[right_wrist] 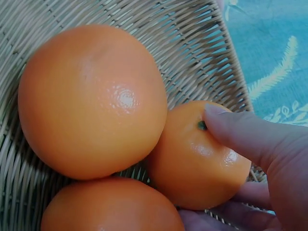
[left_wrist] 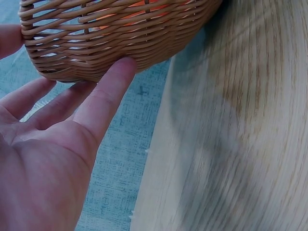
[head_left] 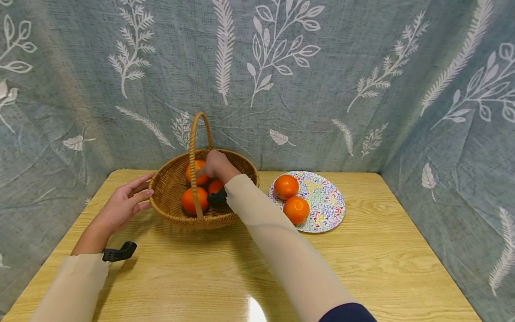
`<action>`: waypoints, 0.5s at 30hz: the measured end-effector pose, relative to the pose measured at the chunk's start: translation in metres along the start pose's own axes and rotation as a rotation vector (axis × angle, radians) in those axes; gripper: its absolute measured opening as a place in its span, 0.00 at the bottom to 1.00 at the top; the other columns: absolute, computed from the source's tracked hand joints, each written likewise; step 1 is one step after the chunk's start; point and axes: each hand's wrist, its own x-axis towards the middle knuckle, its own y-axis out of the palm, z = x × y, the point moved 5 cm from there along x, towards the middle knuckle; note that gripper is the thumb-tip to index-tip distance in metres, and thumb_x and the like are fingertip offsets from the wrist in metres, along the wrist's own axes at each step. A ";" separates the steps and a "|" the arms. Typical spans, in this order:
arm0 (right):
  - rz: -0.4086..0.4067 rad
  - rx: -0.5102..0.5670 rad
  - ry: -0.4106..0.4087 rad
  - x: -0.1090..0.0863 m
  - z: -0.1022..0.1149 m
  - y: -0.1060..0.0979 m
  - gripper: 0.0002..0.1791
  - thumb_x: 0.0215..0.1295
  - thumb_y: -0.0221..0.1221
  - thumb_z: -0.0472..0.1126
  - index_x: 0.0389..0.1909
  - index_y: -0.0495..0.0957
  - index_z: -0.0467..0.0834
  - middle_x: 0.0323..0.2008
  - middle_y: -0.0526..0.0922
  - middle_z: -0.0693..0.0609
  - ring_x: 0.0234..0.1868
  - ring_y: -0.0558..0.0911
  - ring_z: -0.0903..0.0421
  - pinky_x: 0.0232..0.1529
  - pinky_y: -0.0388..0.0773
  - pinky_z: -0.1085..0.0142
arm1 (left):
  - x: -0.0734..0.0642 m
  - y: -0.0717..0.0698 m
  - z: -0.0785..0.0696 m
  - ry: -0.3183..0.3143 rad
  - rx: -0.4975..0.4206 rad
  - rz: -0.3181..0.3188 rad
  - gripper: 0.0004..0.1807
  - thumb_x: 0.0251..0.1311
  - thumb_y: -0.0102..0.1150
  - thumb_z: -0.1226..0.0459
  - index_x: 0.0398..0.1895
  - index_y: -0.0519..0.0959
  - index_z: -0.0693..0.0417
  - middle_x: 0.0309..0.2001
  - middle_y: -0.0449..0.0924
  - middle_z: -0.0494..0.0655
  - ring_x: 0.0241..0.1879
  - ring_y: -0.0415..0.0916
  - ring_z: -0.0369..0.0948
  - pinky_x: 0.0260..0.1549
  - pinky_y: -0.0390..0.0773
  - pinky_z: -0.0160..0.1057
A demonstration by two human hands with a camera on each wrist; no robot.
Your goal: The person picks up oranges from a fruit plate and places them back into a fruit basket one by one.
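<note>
A brown wicker basket (head_left: 173, 217) with a tall arched handle stands at the back left, several oranges inside. My right hand (head_left: 220, 164) reaches in past the handle and grips the rear orange (right_wrist: 185, 163), thumb near its green stem spot and fingers under it. Beside that fruit lie a larger-looking orange (right_wrist: 91, 101) and another orange (right_wrist: 113, 207). On the basket's left, my left hand (head_left: 120, 206) touches the side with spread, fairly straight fingers. The left wrist view shows those fingertips (left_wrist: 126, 67) against the woven wall (left_wrist: 120, 29).
To the basket's right, a speckled multicoloured plate (head_left: 327, 210) bears two oranges (head_left: 286, 187) at its left side. All stand on a light wooden table (head_left: 382, 250). A grey-blue curtain (head_left: 306, 116) with white leaf patterns encloses the back and sides.
</note>
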 end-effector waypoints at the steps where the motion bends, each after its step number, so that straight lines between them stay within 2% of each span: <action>1: 0.008 -0.004 0.005 0.000 0.000 0.000 0.20 0.66 0.69 0.53 0.45 0.83 0.40 0.32 0.76 0.52 0.31 0.73 0.57 0.30 0.71 0.68 | 0.000 0.000 0.000 -0.001 -0.001 0.000 0.36 0.79 0.47 0.69 0.83 0.44 0.63 0.62 0.71 0.34 0.57 0.79 0.26 0.47 0.86 0.29; 4: 0.038 -0.007 0.029 0.002 -0.002 0.000 0.18 0.66 0.69 0.53 0.29 0.80 0.43 0.23 0.65 0.54 0.25 0.66 0.57 0.27 0.67 0.67 | 0.001 0.000 0.001 0.001 -0.005 0.003 0.36 0.79 0.47 0.69 0.83 0.45 0.62 0.62 0.71 0.35 0.57 0.79 0.26 0.47 0.86 0.30; 6: 0.059 0.000 0.043 0.003 -0.003 0.001 0.20 0.66 0.69 0.53 0.23 0.76 0.44 0.20 0.62 0.55 0.22 0.64 0.58 0.25 0.66 0.68 | 0.001 0.000 0.001 0.003 -0.007 0.005 0.36 0.79 0.47 0.69 0.83 0.45 0.62 0.63 0.71 0.34 0.57 0.79 0.26 0.47 0.87 0.30; 12: 0.088 -0.007 0.025 0.003 -0.004 -0.001 0.25 0.65 0.70 0.52 0.15 0.70 0.47 0.14 0.55 0.56 0.18 0.60 0.58 0.22 0.64 0.68 | 0.001 0.000 0.001 0.005 -0.019 0.013 0.36 0.79 0.46 0.69 0.83 0.44 0.62 0.63 0.71 0.34 0.57 0.79 0.27 0.47 0.86 0.30; 15: 0.078 0.015 0.009 -0.002 -0.004 -0.006 0.27 0.65 0.70 0.52 0.16 0.66 0.46 0.15 0.55 0.56 0.18 0.57 0.58 0.22 0.62 0.67 | 0.000 -0.001 0.000 0.006 -0.026 0.014 0.36 0.79 0.46 0.69 0.83 0.44 0.62 0.63 0.71 0.34 0.57 0.79 0.27 0.47 0.86 0.30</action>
